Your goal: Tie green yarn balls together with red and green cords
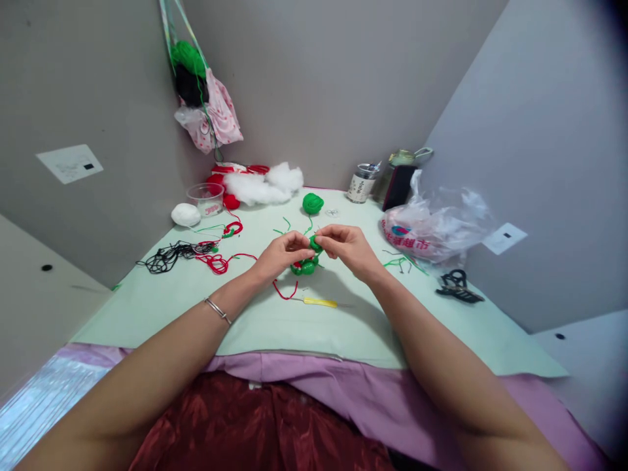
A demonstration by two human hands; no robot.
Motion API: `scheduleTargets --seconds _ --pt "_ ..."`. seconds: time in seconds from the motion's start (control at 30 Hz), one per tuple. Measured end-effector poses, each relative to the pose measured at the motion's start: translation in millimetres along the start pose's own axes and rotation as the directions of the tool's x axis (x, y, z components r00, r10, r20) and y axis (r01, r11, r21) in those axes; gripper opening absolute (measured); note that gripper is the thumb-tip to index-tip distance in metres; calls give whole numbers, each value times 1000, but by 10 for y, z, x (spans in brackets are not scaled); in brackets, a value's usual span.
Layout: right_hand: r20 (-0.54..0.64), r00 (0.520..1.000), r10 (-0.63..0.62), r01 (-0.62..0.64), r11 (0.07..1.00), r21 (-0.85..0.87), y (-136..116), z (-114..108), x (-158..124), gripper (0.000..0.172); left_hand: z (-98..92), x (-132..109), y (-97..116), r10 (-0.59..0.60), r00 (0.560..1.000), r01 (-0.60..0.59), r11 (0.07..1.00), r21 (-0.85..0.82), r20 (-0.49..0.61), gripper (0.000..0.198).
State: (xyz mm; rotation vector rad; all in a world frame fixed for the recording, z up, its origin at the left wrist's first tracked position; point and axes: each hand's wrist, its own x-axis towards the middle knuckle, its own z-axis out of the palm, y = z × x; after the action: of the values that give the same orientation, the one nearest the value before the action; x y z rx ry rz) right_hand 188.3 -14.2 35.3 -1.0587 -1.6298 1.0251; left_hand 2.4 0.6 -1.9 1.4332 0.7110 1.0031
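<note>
Both hands meet over the middle of the pale green table mat (314, 333). My left hand (283, 254) pinches the left side of a small green and red yarn piece (307, 265). My right hand (345, 245) has its thumb and forefinger closed on the upper right of the same piece. Its rounded green lower part hangs below the fingertips, with some red at the left. Behind the hands sits a green yarn ball (313, 203), a strand running from it toward the piece. Nearer me lies a crochet hook with a yellow handle (320, 302), beside a red strand (285, 294).
Black yarn (171, 256), red yarn (214, 263), a white ball (186, 214) and a clear tub (206, 196) are at left. White stuffing (265, 185) lies at the back. A can (362, 184), plastic bag (432, 226) and black hair clip (459, 288) stand or lie right.
</note>
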Motion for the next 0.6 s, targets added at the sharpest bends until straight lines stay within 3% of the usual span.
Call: scheduleTargets --seconds 0.3,0.6 --pt "7 998 57 -57 997 -58 17 -158 43 29 -66 -9 94 -159 970 180 978 -102 185 20" --pt "18 998 66 -66 998 -23 11 -193 45 27 -143 -4 108 -150 967 168 983 -75 205 28"
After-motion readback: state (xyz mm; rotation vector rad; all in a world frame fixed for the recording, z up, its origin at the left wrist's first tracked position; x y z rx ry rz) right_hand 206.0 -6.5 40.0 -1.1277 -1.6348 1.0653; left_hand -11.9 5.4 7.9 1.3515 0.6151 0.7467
